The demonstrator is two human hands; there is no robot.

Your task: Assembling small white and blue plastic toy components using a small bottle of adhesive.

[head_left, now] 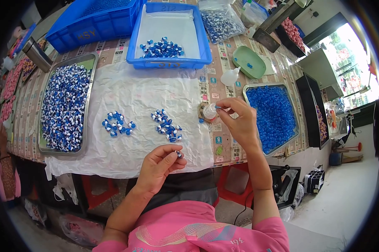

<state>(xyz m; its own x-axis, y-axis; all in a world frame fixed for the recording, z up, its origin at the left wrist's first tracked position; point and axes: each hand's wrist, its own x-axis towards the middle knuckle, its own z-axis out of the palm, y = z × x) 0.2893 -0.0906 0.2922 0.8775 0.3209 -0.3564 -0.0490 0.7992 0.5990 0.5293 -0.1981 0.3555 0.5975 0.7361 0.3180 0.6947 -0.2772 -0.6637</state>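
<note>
Between the thumb and fingertips of my left hand is a small blue-and-white bead piece, held over the near edge of the white paper sheet. My right hand has thumb and forefinger pinched on a small light-blue bead, right by the mouth of a small whitish jar. Two loose clusters of blue-and-white bead pieces lie on the paper: a left cluster and a right cluster. Right of my right hand sits a metal tray of clear blue beads.
A metal tray of blue-and-white pieces stands at left. Behind the paper is a blue bin with finished-looking pieces, beside a larger blue crate. A white squeeze bottle and green dish stand at back right.
</note>
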